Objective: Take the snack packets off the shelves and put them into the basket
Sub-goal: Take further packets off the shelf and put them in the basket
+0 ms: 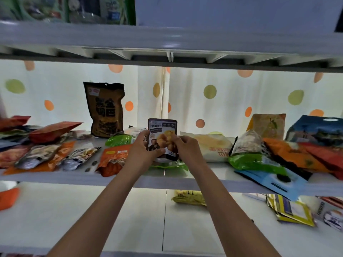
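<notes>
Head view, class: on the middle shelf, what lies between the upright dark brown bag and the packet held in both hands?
A green packet and a whitish packet lie between the dark brown bag and the held packet, in the head view.

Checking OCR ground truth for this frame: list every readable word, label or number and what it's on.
Nothing reads with certainty.
Dark brown standing pouch: large gold Chinese characters, too blurred to quote.
Small dark-edged packet gripped by the left hand and right hand: Chinese heading, blurred.
White packet: red Chinese characters, upside down, unreadable.
Box on lower shelf: vertical print, too small.
Other packets: print blurred.
</notes>
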The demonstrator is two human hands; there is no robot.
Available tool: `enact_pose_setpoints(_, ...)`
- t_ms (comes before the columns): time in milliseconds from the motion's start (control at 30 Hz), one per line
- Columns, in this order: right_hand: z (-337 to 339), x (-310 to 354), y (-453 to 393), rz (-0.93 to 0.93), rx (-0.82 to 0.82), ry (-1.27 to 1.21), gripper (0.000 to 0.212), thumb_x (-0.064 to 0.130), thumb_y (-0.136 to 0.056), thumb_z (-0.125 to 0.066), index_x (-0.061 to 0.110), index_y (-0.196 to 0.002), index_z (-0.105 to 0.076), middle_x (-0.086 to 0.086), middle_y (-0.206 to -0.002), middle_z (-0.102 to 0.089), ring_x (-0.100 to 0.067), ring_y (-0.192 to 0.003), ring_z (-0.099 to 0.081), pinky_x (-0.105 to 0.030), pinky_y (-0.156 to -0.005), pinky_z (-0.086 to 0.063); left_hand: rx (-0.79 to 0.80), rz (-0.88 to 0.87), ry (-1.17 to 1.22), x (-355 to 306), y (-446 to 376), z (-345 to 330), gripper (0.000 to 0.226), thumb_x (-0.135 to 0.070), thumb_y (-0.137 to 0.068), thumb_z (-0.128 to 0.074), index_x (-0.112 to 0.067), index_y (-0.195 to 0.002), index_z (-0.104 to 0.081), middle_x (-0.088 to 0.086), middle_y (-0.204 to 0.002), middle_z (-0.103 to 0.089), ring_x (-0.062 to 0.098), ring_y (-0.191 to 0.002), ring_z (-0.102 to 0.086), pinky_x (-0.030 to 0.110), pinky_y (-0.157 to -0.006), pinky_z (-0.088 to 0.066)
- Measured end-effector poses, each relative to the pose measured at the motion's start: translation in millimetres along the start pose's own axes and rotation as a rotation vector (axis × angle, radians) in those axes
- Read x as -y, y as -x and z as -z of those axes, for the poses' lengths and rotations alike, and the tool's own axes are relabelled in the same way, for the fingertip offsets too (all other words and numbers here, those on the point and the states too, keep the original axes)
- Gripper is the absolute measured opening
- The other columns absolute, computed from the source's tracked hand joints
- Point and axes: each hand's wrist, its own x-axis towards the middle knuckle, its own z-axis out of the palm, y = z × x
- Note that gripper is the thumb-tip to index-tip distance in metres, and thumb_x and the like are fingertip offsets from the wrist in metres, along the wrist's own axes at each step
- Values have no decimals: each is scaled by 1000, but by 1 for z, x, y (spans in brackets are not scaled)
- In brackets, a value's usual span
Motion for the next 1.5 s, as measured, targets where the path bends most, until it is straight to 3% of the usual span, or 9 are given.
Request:
enact_pose_setpoints(100,10,-14,-17,11,26,122,18,26,-87,-60,13,-86,-73,-7,-85,-74,-26,-82,-70,-46,-80,-58,-25,21,-200,8,-21,-9,59,-18,-72,-84,-20,-124,-56,0,-106,-61,18,-94,-60,32,-83,-52)
enact_pose_setpoints(233,33,-43,-35,77,-25,535,31,15,-86,-56,9,-114,-68,-12,-115,-69,-30,-109,-62,-32,-91,-48,-22,28,-406,16,-39,-25,48,-16,-76,-81,-10,-119,-60,3,-105,-60,19,-94,-57,27,-79,-44)
enact_pose_setpoints(367,49,-61,-58,-81,50,909,68,53,-82,-63,13,-136,-47,-18,-136,-49,-37,-127,-44,-48,-105,-39,15,80,-640,22,-57,-32,36,-21,-84,-73,-10,-116,-61,10,-116,-60,15,-87,-50,20,-66,-39)
enact_pose_setpoints(533,56,-79,-75,-348,195,1013,117,79,-71,-56,9,-154,-12,-30,-158,-12,-48,-145,-9,-68,-112,-10,20,5,-840,22,-70,-45,34,-15,-86,-62,-15,-119,-62,11,-130,-48,26,-114,-51,36,-95,-45)
enact_pose_setpoints(633,48,-84,-83,-353,165,1076,106,69,-68,-56,8,-149,-25,-23,-150,-36,-46,-139,-29,-66,-112,-21,43,-67,-856,21,-71,-54,29,-19,-90,-57,-15,-117,-64,10,-127,-52,26,-114,-50,35,-94,-43)
enact_pose_setpoints(733,41,-81,-84,-237,118,1091,64,47,-72,-61,11,-125,-55,-13,-124,-60,-36,-116,-55,-54,-104,-38,80,-98,-807,23,-69,-60,42,-21,-90,-55,-13,-131,-54,11,-133,-50,27,-120,-47,38,-97,-42)
enact_pose_setpoints(833,37,-73,-74,-36,88,1137,33,24,-80,-58,11,-110,-63,-11,-111,-65,-31,-103,-62,-40,-91,-52,125,-143,-792,27,-63,-59,46,-21,-89,-56,-14,-134,-51,9,-135,-50,27,-122,-47,43,-102,-43)
enact_pose_setpoints(1200,49,-42,-76,180,-293,881,27,17,-93,-48,0,-104,-65,-20,-98,-70,-36,-94,-66,-36,-75,-49,331,-214,-867,52,-67,-46,42,-48,-95,-46,-21,-126,-55,0,-127,-54,21,-115,-53,43,-98,-47)
enact_pose_setpoints(1500,61,25,-71,389,-489,468,26,6,-88,-46,8,-63,-51,-5,-58,-54,-26,-60,-48,-36,-56,-26,302,-322,-940,45,-93,-23,33,-36,-99,-41,-14,-102,-65,6,-113,-62,24,-110,-54,37,-92,-46)
